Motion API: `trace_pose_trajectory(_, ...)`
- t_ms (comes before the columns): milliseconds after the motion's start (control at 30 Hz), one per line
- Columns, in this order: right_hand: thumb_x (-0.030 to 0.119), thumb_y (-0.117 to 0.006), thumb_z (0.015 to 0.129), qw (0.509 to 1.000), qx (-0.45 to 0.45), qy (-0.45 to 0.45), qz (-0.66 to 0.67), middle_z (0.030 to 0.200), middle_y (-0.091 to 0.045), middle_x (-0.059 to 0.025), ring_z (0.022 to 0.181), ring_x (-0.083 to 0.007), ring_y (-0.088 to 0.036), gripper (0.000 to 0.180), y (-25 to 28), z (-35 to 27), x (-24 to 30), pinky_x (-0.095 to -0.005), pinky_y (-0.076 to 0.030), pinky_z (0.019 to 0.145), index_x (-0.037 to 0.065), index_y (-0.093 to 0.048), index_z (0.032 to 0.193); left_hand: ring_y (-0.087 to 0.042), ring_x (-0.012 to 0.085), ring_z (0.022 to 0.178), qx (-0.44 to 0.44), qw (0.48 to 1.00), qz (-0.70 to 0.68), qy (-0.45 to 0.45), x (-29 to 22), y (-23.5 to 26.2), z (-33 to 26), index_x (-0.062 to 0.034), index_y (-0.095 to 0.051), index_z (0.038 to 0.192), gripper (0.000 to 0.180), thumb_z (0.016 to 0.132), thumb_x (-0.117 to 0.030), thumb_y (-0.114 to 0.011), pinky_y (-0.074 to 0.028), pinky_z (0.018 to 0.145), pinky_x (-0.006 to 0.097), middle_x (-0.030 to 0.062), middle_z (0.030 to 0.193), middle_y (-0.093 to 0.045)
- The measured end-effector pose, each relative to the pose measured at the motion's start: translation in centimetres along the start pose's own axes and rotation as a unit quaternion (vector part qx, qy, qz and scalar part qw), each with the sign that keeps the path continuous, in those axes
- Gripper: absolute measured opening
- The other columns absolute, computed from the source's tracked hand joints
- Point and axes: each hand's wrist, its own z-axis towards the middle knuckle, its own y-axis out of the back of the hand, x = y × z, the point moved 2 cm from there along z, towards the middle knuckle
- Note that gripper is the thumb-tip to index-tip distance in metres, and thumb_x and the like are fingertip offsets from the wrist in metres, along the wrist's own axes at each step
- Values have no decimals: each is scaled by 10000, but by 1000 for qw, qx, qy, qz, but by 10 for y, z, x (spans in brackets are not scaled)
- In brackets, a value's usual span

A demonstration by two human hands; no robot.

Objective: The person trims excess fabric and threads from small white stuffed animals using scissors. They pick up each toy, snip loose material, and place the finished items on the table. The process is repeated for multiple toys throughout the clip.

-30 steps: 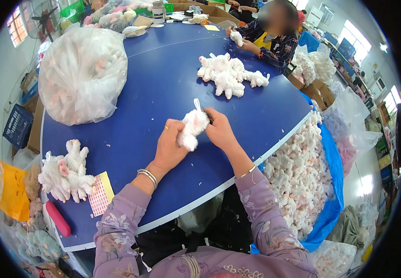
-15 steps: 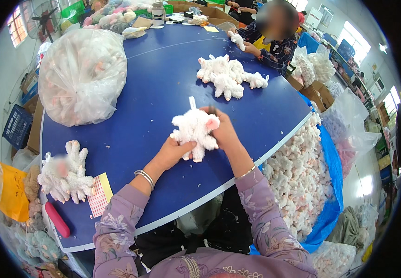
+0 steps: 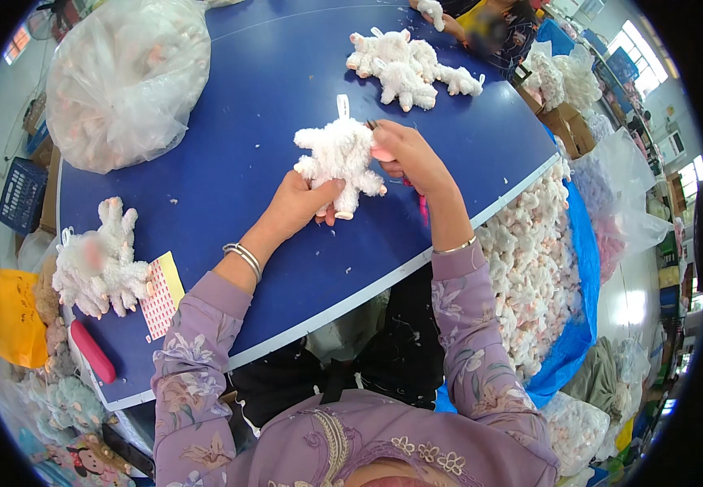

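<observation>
White plush toy point(image 3: 340, 161) in both hands, plush pile point(image 3: 406, 65) beyond

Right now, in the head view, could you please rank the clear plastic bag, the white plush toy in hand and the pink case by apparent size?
1. Clear plastic bag
2. White plush toy
3. Pink case, though fisheye bending near the rim makes this less sure.

- Blue round tabletop point(image 3: 246, 162) with a pale edge.
- Clear plastic bag point(image 3: 124, 77) of plush toys, far left.
- White plush pile point(image 3: 408, 65), far side.
- Plush heap point(image 3: 96, 260), checked card point(image 3: 159, 296) and pink case point(image 3: 92, 351), near-left edge.
</observation>
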Motion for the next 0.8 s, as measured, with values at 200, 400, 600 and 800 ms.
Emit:
trace_pose_trajectory(200,211,-647,857,999,-10,-25,-46,687,-551,26,543,-23,-420,218,2,2,-8,-211,-333,469,4,-637,923,-510,96,423,-9,999,15,30,-8,-4,-2,-11,-576,949,217,925,-226,-560,-389,399,218,63,630,-608)
trace_pose_trajectory(400,468,-526,914,855,-112,326,388,980,-630,-104,444,-96,-395,452,81,-29,72,-245,-378,459,63,-579,1106,-562,109,514,-19,995,-99,-16,1,3,4,-50,-501,1101,221,1005,-202,-371,-432,484,207,112,743,-642)
trace_pose_trajectory(600,332,-659,819,892,-365,112,-241,1091,-653,-150,683,-199,-615,479,137,38,31,-299,-501,641,12,-573,1165,-582,79,592,0,997,-71,-13,5,2,9,-58,-566,967,173,981,-209,-483,-436,545,195,60,793,-645)
trace_pose_trajectory(800,337,-678,768,778,-389,41,-491,911,-679,-172,914,-354,-643,363,90,87,-44,-425,-506,798,49,-638,985,-575,74,604,7,997,-75,-20,6,3,9,-63,-568,962,137,978,-168,-482,-438,554,192,49,803,-641)
